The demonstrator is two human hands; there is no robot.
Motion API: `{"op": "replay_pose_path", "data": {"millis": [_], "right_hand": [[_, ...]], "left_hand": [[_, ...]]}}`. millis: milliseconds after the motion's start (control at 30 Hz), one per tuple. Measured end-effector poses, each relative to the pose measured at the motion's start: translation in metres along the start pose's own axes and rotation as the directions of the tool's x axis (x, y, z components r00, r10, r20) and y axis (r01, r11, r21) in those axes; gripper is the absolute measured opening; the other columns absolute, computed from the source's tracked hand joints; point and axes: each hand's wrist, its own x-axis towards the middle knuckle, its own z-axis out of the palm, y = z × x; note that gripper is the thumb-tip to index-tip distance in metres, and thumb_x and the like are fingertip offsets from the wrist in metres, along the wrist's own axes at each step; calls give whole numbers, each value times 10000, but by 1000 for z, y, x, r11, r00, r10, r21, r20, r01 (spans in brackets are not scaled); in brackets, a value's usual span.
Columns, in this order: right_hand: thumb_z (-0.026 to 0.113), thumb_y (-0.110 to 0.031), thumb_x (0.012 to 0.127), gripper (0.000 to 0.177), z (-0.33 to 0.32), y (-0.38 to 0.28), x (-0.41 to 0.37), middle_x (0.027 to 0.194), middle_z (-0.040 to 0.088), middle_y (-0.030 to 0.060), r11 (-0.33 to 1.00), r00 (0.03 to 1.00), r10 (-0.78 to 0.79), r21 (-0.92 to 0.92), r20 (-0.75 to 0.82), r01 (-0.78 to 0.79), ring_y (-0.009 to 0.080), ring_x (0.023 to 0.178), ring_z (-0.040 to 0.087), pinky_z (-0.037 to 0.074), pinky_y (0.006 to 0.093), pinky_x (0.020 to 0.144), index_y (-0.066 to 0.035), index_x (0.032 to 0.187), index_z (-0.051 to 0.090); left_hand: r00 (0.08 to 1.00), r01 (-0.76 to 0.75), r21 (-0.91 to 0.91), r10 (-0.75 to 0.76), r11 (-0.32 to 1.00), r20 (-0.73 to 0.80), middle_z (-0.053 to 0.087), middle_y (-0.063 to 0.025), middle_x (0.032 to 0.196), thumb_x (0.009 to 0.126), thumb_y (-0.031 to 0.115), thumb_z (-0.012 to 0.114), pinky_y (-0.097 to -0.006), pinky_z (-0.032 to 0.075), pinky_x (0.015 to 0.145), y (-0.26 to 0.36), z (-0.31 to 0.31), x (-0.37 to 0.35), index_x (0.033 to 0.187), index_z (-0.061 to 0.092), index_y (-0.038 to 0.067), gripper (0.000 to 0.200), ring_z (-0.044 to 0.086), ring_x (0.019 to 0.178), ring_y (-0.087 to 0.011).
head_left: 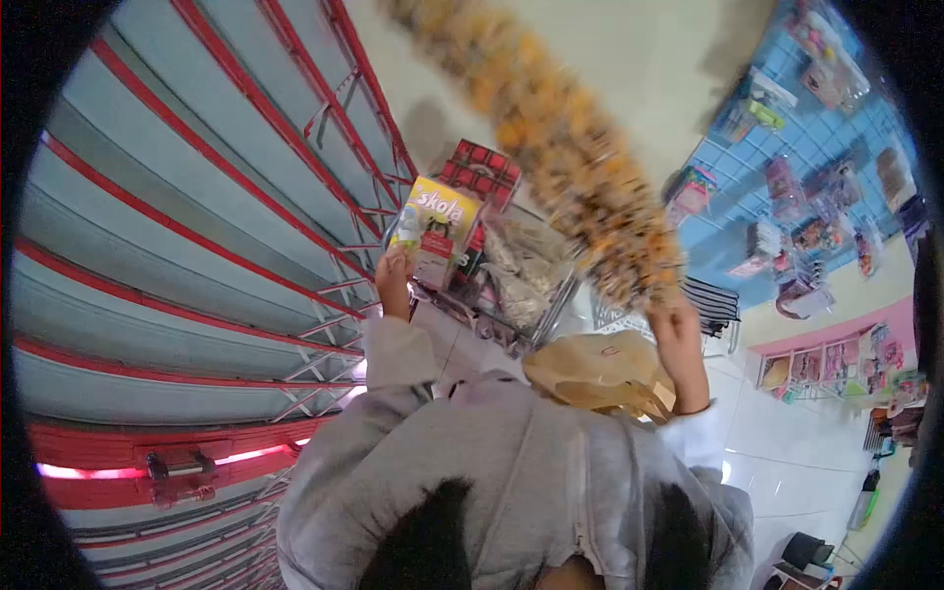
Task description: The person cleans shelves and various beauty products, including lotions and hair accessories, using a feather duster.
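Observation:
In the head view, my left hand (395, 280) grips the lower left edge of a yellow box (441, 221) with "skola" printed across its top. My right hand (680, 344) is closed around the near end of a long, bushy orange-and-brown feather duster (565, 133). The duster is smeared by motion and slants up to the left, past the top edge of the view. Its handle is hidden in my fist. Behind the box lies a red-and-black plaid item (482, 169). Clear-wrapped pale packets (519, 280) sit in a rack to the right of the box.
A brown paper bag (595, 369) stands close in front of my body. On the left runs a grey folding shutter with red bars (187, 206). Small packaged goods hang from a blue wall grid (787, 167) at right. A white shelf (816, 364) stands beyond the tiled floor (787, 442).

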Motion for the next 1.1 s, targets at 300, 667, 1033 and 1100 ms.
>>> {"op": "replay_pose_path", "data": {"millis": [300, 667, 1033, 1100], "right_hand": [[588, -118, 813, 234, 122, -53, -82, 741, 612, 230, 798, 937, 321, -573, 138, -188, 407, 685, 588, 462, 457, 602, -24, 1023, 635], [562, -140, 846, 267, 201, -82, -149, 731, 606, 252, 706, 868, 497, -580, -4, -407, 416, 678, 595, 473, 462, 609, -21, 1076, 628], [553, -136, 850, 226, 256, -80, -152, 707, 585, 268, 741, 882, 464, -511, -77, -435, 433, 667, 584, 459, 472, 584, -1, 1020, 615], [560, -173, 852, 253, 267, -82, -156, 722, 610, 254, 717, 887, 446, -547, -119, -433, 413, 673, 604, 473, 488, 592, -19, 1038, 636]], "left_hand": [[989, -145, 61, 146, 988, -6, 632, -86, 966, 862, 54, 532, -307, 462, 826, -48, -33, 112, 1038, 583, 1, 191, 598, 896, -198], [910, -160, 186, 72, 969, 408, 632, -121, 1003, 950, 263, 488, -284, 423, 881, -49, -43, 148, 1096, 589, 10, 310, 579, 974, -198], [895, 24, 310, -159, 950, 417, 630, -136, 1017, 978, 411, 391, -339, 409, 908, -10, -37, 111, 1158, 541, -39, 507, 570, 993, -242], [891, 10, 288, -140, 958, 432, 629, -137, 1021, 979, 409, 390, -339, 410, 907, -21, -42, 115, 1161, 538, -39, 506, 571, 993, -244]]}}
